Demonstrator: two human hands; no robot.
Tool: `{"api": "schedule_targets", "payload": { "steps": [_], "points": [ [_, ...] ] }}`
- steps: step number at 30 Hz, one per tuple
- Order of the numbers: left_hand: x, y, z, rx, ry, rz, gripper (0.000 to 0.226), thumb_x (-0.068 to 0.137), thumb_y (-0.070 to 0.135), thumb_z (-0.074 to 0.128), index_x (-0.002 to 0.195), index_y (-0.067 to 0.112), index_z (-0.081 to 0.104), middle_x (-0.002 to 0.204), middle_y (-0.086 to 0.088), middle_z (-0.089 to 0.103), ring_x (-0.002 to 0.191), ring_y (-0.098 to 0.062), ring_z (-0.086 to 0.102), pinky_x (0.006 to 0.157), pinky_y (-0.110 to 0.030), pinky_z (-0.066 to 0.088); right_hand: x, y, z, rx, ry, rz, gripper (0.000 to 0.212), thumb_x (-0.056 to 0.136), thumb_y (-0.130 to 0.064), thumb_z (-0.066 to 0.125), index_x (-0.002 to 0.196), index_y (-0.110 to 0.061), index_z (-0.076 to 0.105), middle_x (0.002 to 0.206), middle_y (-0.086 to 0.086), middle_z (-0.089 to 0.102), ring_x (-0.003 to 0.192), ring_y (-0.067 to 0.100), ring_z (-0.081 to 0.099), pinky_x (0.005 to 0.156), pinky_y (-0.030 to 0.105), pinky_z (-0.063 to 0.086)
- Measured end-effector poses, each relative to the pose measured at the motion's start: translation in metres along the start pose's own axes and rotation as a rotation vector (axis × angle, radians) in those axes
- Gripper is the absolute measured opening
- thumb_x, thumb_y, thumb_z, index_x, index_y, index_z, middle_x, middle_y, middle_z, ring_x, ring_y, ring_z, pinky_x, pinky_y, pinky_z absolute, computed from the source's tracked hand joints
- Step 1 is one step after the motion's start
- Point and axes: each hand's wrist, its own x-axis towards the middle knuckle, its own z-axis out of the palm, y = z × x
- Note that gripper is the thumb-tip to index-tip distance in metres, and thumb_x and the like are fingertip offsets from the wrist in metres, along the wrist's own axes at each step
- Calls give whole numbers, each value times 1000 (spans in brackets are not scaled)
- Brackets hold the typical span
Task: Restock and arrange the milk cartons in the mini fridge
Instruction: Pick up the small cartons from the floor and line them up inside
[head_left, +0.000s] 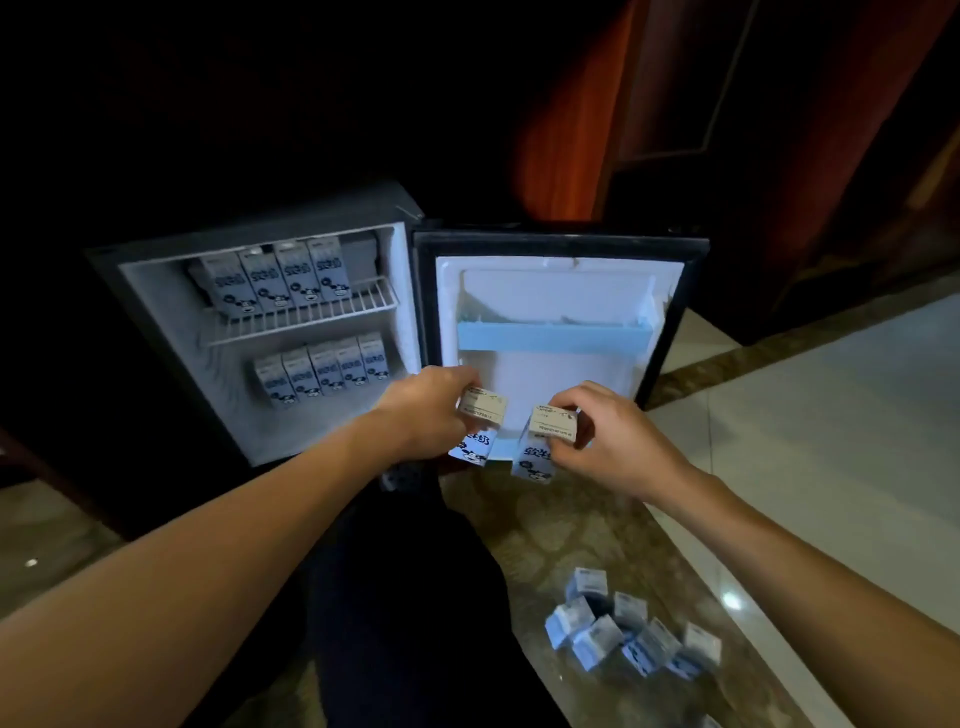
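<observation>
Fingers (460, 375) of your left hand (431, 410) curl round the top of one milk carton (480, 415). Your right hand (618, 441) pinches the top of a second carton (540, 447). Both sit side by side, just apart, low against the open fridge door (545, 291). Long axes near upright, tops toward you. Blue characters, cartoon cow face. Top print unreadable.

Glossy pale floor tiles (831, 441) right; brown patterned border strip (571, 530); reddish wood panelling (675, 104) behind.
</observation>
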Motion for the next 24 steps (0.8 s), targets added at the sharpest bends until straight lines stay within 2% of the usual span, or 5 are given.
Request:
{"api": "schedule_targets", "payload": {
  "steps": [6, 13, 16, 19, 24],
  "points": [
    [2, -60, -22, -76, 55, -70, 21, 87, 31, 71, 102, 29, 57, 101, 8, 66, 86, -15, 65, 74, -41, 57, 67, -31, 19, -29, -35, -84, 28, 75, -34, 72, 101, -32, 62, 93, -15, 56, 80, 1, 53, 74, 34, 50],
    [2, -126, -26, -88, 135, -168, 24, 89, 32, 71, 107, 25, 56, 98, 6, 65, 83, -16, 64, 66, -33, 51, 128, -64, 60, -44, -114, -170, 25, 77, -31, 73, 99, -34, 62, 93, -17, 56, 85, -1, 54, 70, 23, 45],
    [2, -153, -24, -100, 145, -229, 22, 89, 33, 68, 105, 27, 55, 98, 6, 65, 81, -16, 64, 69, -36, 53, 150, -76, 82, -59, -158, -204, 25, 77, -33, 72, 98, -34, 61, 94, -16, 56, 83, 1, 56, 69, 25, 48],
    [2, -180, -23, -134, 166, -291, 23, 89, 32, 68, 108, 27, 55, 100, 5, 66, 82, -17, 64, 72, -38, 55, 172, -87, 102, -85, -191, -230, 22, 77, -32, 72, 95, -34, 60, 89, -16, 55, 77, 1, 56, 63, 21, 44],
    [5, -213, -28, -175, 280, -376, 27, 90, 38, 69, 112, 29, 56, 102, 7, 65, 85, -20, 63, 70, -34, 52, 210, -105, 125, -81, -191, -252, 27, 80, -33, 70, 106, -32, 62, 94, -17, 56, 82, -1, 57, 71, 26, 50]
  ]
}}
